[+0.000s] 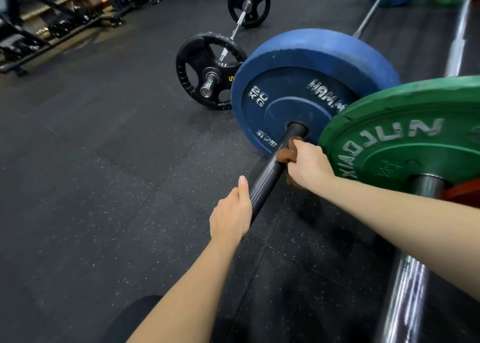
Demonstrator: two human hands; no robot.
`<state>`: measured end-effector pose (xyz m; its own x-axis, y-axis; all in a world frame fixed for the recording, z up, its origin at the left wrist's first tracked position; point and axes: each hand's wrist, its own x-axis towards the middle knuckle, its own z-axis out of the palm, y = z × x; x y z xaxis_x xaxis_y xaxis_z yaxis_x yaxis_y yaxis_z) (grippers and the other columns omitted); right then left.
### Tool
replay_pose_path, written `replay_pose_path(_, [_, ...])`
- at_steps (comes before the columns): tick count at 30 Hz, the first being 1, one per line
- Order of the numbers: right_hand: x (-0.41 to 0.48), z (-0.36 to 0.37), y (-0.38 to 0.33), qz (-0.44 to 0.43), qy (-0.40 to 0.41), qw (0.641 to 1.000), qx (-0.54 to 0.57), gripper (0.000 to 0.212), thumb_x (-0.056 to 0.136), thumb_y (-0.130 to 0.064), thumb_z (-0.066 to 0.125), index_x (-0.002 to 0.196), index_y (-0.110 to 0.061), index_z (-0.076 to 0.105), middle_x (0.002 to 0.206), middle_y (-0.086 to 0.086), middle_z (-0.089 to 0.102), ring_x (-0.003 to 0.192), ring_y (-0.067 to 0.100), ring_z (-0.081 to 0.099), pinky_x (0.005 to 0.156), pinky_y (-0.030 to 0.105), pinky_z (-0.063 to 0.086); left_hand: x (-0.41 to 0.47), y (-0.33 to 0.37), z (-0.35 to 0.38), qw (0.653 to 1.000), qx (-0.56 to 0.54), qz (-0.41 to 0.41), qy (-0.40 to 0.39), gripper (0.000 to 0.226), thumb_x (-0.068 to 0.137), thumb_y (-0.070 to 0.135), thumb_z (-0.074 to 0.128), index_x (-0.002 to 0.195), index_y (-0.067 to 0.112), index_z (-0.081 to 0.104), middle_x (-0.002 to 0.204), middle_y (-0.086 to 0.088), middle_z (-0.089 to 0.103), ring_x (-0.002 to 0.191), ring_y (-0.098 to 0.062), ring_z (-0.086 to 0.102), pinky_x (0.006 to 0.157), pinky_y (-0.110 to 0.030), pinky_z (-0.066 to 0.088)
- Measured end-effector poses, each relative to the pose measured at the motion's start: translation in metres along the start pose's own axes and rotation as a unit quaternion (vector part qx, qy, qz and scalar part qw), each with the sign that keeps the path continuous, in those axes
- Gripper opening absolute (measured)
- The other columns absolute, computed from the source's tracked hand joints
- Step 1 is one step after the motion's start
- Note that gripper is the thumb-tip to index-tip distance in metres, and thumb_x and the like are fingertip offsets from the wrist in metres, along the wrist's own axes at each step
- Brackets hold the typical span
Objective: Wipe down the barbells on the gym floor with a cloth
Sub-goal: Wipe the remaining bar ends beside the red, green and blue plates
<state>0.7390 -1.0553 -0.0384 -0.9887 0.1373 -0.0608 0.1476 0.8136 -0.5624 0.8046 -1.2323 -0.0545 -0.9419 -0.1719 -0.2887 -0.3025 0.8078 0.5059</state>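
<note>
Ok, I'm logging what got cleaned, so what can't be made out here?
Head view only.
Most of the brown cloth: covered by the right hand.
Near end of the black bar: under the left hand.
Lettering on the blue plate: partly behind the green plate.
The green plate: cut off by the right edge.

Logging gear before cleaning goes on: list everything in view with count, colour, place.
Blue rubber bumper plates: two, blue, one centre, one top right.
Green rubber bumper plates: two, green, one right, one top-right corner.
Black grip plates: two, black, upper centre.
Black steel barbell sleeve: one, black, centre, in the near blue plate.
Chrome barbell sleeve: one, silver, lower right.
Brown cloth: one, brown, on the black sleeve.
Speckled rubber floor: one, black, underneath.
Left hand: one, holding the sleeve's end.
Right hand: one, gripping the cloth.
</note>
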Motion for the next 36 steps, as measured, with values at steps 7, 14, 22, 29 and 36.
replay_pose_path(7, [-0.026,0.029,0.005,-0.078,-0.043,0.996,0.016,0.034,0.091,-0.009,0.061,0.124,-0.014,0.051,0.129,0.008,0.044,0.111,0.030,0.058,0.094,0.035,0.045,0.006,-0.005,0.004,0.999,-0.028,0.003,0.027,0.049,0.108,0.033,0.010,0.153,0.022,0.026,0.107,-0.002,0.058,0.099,-0.030,0.052,0.092,-0.044,0.042])
replay_pose_path(14, [-0.006,0.024,0.015,-0.079,-0.010,0.997,0.003,0.042,0.089,-0.006,0.063,0.129,-0.010,0.048,0.130,0.011,0.044,0.115,0.036,0.055,0.100,0.043,0.044,0.003,-0.002,0.001,0.995,-0.094,-0.033,0.016,0.070,0.108,0.053,0.007,0.119,0.015,0.064,0.106,0.002,0.060,0.101,-0.025,0.050,0.094,-0.041,0.035])
replay_pose_path(22, [-0.056,0.039,-0.002,-0.198,-0.098,0.975,-0.024,0.046,0.087,-0.012,0.068,0.129,-0.010,0.048,0.127,0.009,0.038,0.113,0.031,0.056,0.099,0.042,0.048,0.014,-0.013,0.003,0.989,-0.145,-0.024,0.013,0.074,0.104,0.058,0.004,0.130,0.022,0.062,0.127,-0.003,0.067,0.118,-0.028,0.055,0.110,-0.050,0.038])
replay_pose_path(29, [-0.037,0.027,0.009,-0.170,-0.063,0.983,0.010,0.047,0.086,-0.008,0.066,0.130,-0.009,0.050,0.127,0.009,0.041,0.115,0.031,0.055,0.102,0.038,0.044,0.012,-0.013,0.002,0.966,-0.245,-0.079,-0.001,0.083,0.094,0.081,0.005,0.094,0.031,0.071,0.105,0.003,0.071,0.108,-0.022,0.061,0.107,-0.050,0.042])
replay_pose_path(36, [-0.098,0.049,-0.009,-0.237,-0.171,0.956,0.001,0.046,0.088,-0.021,0.071,0.126,-0.014,0.046,0.124,0.005,0.037,0.102,0.026,0.057,0.084,0.033,0.046,0.018,-0.021,0.010,0.941,-0.334,-0.046,-0.003,0.090,0.074,0.099,0.014,0.085,0.035,0.076,0.100,-0.008,0.075,0.100,-0.028,0.069,0.102,-0.056,0.048])
